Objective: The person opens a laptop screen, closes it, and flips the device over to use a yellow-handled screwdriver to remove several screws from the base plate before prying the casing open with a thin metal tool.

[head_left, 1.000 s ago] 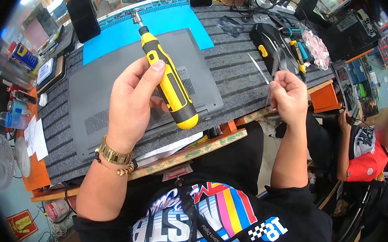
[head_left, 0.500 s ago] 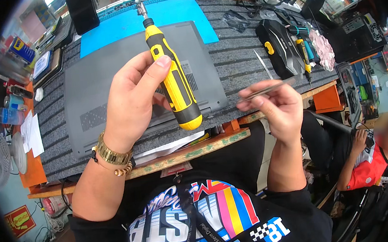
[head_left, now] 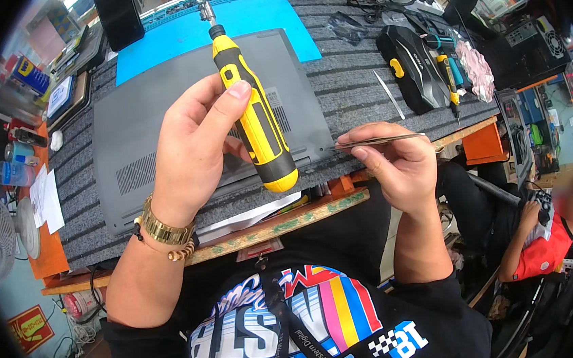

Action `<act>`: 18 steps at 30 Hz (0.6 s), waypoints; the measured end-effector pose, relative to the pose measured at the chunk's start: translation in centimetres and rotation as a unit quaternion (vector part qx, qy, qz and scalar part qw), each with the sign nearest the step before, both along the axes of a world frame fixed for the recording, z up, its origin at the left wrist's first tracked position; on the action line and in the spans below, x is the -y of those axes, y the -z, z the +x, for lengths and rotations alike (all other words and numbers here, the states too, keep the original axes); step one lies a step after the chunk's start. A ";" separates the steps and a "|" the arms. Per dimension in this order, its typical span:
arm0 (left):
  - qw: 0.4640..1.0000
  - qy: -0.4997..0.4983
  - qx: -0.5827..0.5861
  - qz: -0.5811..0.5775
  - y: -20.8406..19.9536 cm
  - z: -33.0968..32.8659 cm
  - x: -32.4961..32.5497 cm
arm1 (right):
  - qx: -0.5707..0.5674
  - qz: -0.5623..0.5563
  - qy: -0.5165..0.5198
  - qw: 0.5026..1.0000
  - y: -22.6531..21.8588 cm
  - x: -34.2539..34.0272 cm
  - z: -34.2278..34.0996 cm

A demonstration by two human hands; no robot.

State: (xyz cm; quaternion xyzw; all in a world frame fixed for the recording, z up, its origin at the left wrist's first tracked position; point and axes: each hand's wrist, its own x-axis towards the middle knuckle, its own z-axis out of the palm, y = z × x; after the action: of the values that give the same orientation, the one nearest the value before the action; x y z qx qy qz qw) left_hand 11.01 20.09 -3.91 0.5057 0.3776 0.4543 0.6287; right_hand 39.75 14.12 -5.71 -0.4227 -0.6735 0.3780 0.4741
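Note:
My left hand [head_left: 195,143] is closed around a yellow and black cordless screwdriver [head_left: 265,133], held upright with its metal tip pointing away from me. Under it lies a dark grey laptop [head_left: 138,117], bottom side up, with vent slots showing. Close to the laptop's near right corner, my right hand [head_left: 398,169] pinches a thin pair of metal tweezers [head_left: 382,139]. The tweezers lie nearly level, their tip toward the laptop corner. I cannot tell whether that tip touches it.
A ribbed grey mat [head_left: 347,92] covers the bench, with a blue mat [head_left: 219,28] behind the laptop. Rightward lie a slim pointed tool [head_left: 388,94], a black case [head_left: 413,65] and a yellow-black screwdriver [head_left: 450,83]. A person in red [head_left: 544,245] sits at the right.
My right hand has shifted slightly left, and the tweezers have turned from slanted to nearly level, their tip now nearer the laptop corner. My left hand and the cordless screwdriver have hardly moved.

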 end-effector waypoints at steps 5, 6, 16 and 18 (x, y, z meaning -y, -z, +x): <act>1.000 -0.003 -0.002 0.001 0.1 0.0 0.0 | 0.008 0.009 0.004 1.000 0.1 0.0 -0.1; 1.000 -0.003 -0.001 0.002 0.1 0.0 0.0 | 0.008 0.009 0.007 1.000 0.1 0.0 -0.2; 1.000 -0.003 -0.001 0.005 0.1 0.0 0.0 | 0.013 0.037 0.041 0.998 0.3 -0.1 -1.0; 1.000 -0.001 -0.001 0.003 0.1 0.0 0.0 | 0.040 0.046 0.043 0.997 0.0 -0.2 -1.1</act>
State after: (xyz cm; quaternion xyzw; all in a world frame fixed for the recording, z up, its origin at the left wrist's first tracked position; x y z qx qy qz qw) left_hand 10.97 20.04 -4.04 0.5080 0.3776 0.4555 0.6260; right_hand 38.65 14.28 -5.68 -0.4440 -0.6897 0.3088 0.4816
